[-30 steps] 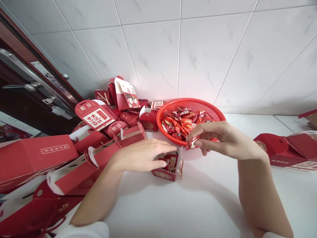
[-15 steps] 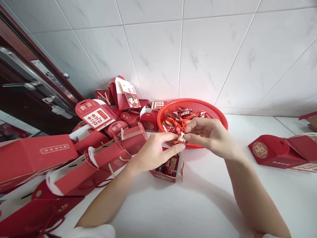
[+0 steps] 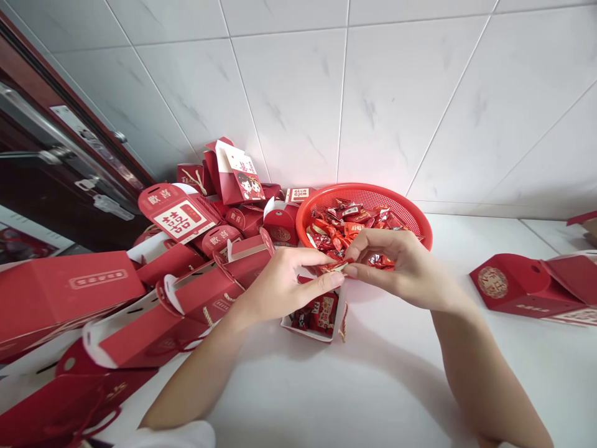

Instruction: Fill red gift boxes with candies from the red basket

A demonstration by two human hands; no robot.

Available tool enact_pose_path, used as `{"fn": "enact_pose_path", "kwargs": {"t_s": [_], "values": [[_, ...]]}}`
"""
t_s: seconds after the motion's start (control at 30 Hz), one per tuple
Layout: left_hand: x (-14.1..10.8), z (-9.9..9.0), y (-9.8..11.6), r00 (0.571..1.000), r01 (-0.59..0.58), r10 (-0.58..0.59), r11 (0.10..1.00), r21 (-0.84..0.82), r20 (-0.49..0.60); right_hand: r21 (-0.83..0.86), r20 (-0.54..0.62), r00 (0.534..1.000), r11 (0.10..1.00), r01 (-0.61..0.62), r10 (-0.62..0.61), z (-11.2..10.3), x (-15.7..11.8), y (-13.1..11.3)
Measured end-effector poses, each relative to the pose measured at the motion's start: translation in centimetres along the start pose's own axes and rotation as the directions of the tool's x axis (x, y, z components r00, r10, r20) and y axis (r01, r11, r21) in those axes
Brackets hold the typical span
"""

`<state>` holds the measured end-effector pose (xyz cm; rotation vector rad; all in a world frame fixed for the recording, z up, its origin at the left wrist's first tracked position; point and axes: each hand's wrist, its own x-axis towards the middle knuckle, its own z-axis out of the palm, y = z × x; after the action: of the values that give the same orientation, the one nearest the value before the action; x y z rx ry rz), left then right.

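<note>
Found basket [image 3: 368, 186] on counter [image 3: 373, 379], just before wall [image 3: 396, 99], sweets [image 3: 352, 216] inside. Noted box [image 3: 305, 335] on counter, before the basket's left part, packets [image 3: 323, 310] inside. Recorded stack of cartons [image 3: 140, 330] crowding the left side, reaching back near the wall, some lying on others. Logged door [image 3: 28, 180] behind the stack at far left, keys [image 3: 109, 205] hanging from it. Confirmed separate carton [image 3: 517, 286] on counter, right of the basket and well apart.

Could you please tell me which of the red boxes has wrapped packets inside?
The small open box below the left hand: red packets show inside only this one.
</note>
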<state>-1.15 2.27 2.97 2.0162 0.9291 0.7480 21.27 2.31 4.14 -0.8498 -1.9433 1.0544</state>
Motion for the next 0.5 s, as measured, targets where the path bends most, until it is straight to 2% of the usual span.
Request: {"fn": "enact_pose_path", "kwargs": {"t_s": [0.17, 0.3, 0.4, 0.5], "values": [[-0.2, -0.5, 0.2, 0.999, -0.027, 0.023, 0.995, 0.099, 0.045, -0.021, 0.03, 1.0, 1.0, -0.006, 0.007, 0.3, 0.0, -0.1], [-0.8, -2.2, 0.0, 0.997, -0.046, 0.033, 0.98, 0.195, 0.07, -0.041, 0.05, 0.999, 0.999, 0.015, -0.013, 0.1, -0.1, -0.2], [-1.1, -3.4, -0.4, 0.977, 0.011, -0.093, 0.919, 0.395, 0.191, -0.088, 0.091, 0.996, 0.996, 0.004, 0.004, -0.3, -0.3, -0.1], [-1.3, -3.7, -0.8, 0.888, 0.041, -0.293, 0.817, 0.575, 0.353, -0.152, 0.16, 0.987, 0.988, -0.007, 0.032, -0.1, -0.4, 0.0]]}}
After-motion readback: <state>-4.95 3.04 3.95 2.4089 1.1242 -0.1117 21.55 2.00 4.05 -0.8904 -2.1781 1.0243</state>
